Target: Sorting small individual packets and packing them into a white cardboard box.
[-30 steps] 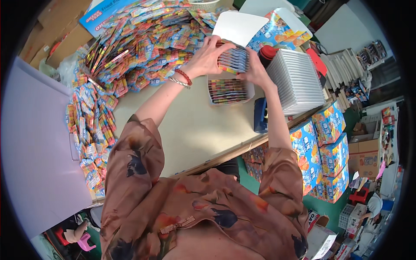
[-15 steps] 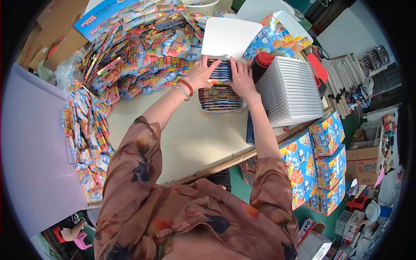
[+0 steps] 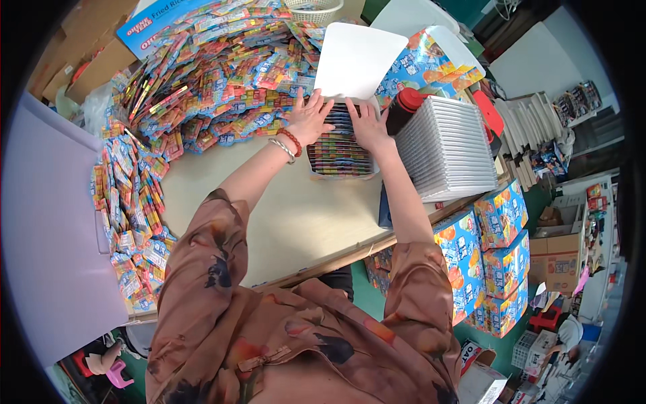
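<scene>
An open cardboard box [image 3: 343,177] stands on the table in front of me, its white lid flap [image 3: 360,59] raised at the far side. Rows of flat, colourful packets [image 3: 340,153] stand on edge inside it. My left hand [image 3: 309,121] rests at the box's left far side, fingers spread, thumb reaching over the packets. On the right side, my right hand [image 3: 368,126] lies over the packets with its fingers stretched toward the lid. Neither hand grips anything visible. The far end of the packets is partly covered by my fingers.
A large heap of similar packets [image 3: 222,87] spreads across the table's far left. To the right stand a dark bottle with a red lid [image 3: 406,108] and a stack of white trays [image 3: 447,151]. Blue printed boxes [image 3: 505,266] are piled beyond the table's right edge.
The bunch of packets between my hands has gone down into the far part of the box. My hands have loosened from it and their fingers have spread.
</scene>
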Motion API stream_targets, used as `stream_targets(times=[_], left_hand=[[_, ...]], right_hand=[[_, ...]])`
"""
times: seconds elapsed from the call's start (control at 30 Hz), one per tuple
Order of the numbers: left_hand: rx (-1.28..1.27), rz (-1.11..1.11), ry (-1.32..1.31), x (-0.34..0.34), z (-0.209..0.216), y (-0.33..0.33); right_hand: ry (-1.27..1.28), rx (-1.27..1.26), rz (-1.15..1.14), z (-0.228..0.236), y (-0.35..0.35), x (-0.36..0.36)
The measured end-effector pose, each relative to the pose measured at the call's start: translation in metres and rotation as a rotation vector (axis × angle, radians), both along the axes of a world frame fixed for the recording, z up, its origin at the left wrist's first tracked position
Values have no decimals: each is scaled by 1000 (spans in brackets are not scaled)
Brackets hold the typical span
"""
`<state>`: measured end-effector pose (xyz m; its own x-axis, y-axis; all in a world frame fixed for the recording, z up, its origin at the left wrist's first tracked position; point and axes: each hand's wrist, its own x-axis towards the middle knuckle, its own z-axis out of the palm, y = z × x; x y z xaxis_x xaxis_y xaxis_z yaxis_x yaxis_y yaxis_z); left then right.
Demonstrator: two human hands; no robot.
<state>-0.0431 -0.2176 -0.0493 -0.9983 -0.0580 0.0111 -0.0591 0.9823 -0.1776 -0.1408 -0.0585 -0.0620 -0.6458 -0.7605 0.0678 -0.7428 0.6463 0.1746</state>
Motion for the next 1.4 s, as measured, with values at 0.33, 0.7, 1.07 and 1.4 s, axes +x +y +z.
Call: stream_targets(times=[0.33,0.7,1.07,1.4], left_hand=[[887,390,192,56,3,3],[718,370,196,248,22,-23],[886,771,419,362,1,-10],[1175,796,603,391,-20,22]], right_hand=[[-187,-555,-381,17,48,74],[-499,-641,22,31,41,248],[-141,-448,314,49,-66,275],[-94,-125,730,2,-131,214]])
